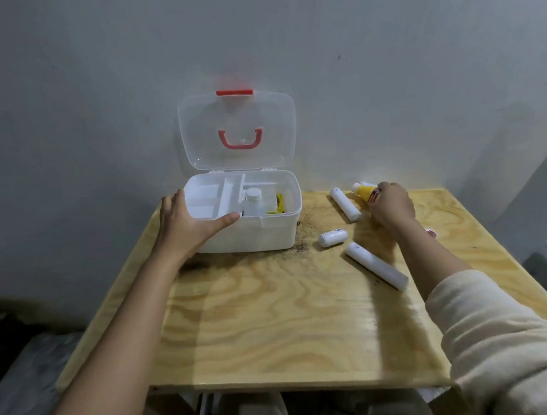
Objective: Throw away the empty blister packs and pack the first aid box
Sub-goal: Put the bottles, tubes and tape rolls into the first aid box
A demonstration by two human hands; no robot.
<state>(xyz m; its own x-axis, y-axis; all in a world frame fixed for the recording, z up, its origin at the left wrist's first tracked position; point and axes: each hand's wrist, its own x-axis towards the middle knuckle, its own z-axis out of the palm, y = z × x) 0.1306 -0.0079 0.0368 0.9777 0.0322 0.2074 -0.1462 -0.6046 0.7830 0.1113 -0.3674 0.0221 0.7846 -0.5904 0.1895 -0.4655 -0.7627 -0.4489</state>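
A white first aid box stands open at the back of the wooden table, its clear lid with red handle upright against the wall. Inside sit a white tray, a white-capped bottle and a yellow packet. My left hand grips the box's front left corner, thumb over the rim. My right hand closes on a yellow tube with a white cap at the back right. Three white bandage rolls lie nearby: one, a short one, a long one.
A grey wall stands right behind the box. A dark stain marks the table beside the box. A small red-and-white item peeks out behind my right forearm. Chair or frame parts show under the table's near edge.
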